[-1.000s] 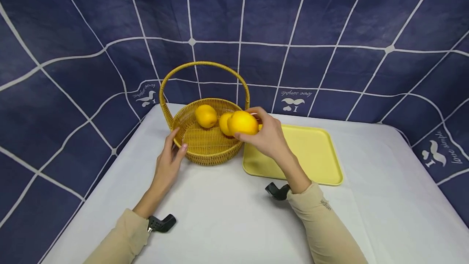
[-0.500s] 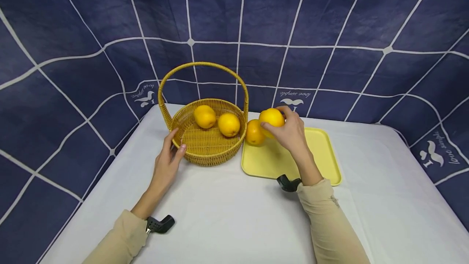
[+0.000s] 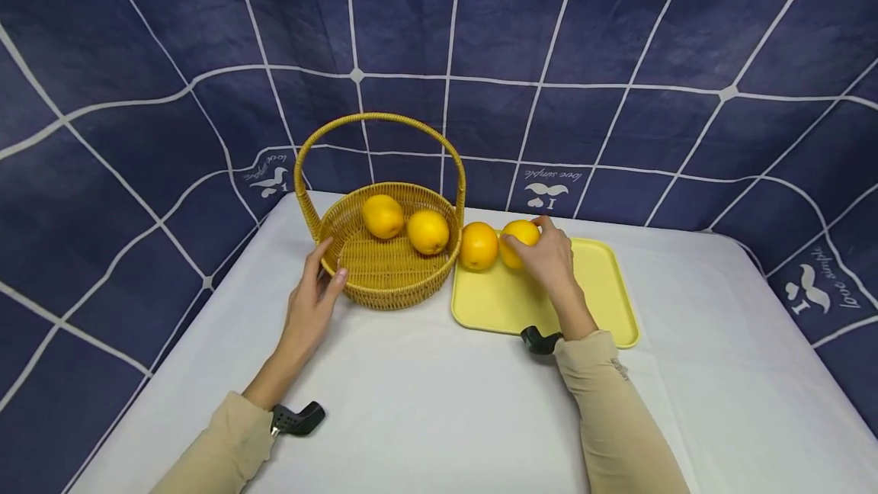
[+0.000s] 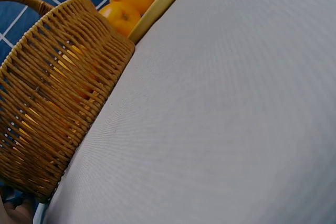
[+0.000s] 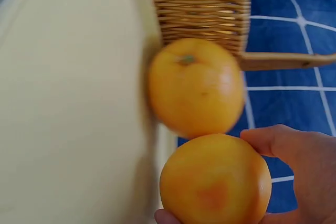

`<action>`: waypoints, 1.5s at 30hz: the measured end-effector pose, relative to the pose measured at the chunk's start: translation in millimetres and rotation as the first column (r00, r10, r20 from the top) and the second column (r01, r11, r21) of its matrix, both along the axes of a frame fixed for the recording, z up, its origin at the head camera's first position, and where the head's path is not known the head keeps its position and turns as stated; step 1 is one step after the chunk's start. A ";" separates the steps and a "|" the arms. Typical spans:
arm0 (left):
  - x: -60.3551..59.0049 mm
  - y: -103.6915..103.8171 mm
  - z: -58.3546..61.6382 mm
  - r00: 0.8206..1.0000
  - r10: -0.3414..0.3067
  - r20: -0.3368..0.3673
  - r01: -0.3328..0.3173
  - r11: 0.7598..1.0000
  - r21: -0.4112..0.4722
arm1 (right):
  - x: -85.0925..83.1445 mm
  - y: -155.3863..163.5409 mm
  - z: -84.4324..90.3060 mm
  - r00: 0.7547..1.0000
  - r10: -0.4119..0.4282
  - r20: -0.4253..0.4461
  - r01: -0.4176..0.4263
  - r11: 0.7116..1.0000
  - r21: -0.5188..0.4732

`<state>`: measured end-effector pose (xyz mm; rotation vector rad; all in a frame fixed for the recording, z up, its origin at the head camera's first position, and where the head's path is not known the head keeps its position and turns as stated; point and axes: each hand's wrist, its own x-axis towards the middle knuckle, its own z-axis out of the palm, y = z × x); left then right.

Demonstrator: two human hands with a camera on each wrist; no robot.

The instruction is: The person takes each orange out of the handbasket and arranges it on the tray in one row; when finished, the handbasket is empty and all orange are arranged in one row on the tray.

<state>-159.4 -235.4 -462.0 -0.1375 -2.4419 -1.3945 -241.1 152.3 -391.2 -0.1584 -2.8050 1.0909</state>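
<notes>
My right hand (image 3: 551, 256) holds an orange (image 3: 519, 242) between thumb and fingers at the back left of the yellow tray (image 3: 597, 296). Another orange (image 5: 197, 87) lies on the tray, between the held one and the wicker basket (image 3: 391, 297); the right wrist view has the two fruits side by side. Inside the basket are two more oranges, one at the back (image 3: 382, 216) and one at the right (image 3: 428, 232). At the basket's front left, my left hand (image 3: 312, 307) rests with extended fingers and thumb against the rim.
The basket's tall hoop handle (image 3: 380, 117) arches over it. A white cloth (image 3: 425, 402) covers the table, and a blue checked curtain (image 3: 617, 36) hangs behind and at both sides. Tray and basket stand close together.
My right hand has carried an orange from over the basket's right side rightward and down to the tray. That uncovered the orange beside the basket. The left hand has stayed at the rim.
</notes>
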 end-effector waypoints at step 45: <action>0.6 -1.1 -0.5 1.000 -0.012 -0.015 0.012 1.000 0.002 | 29.5 -46.1 45.7 0.964 0.232 -0.130 -0.242 0.968 -0.067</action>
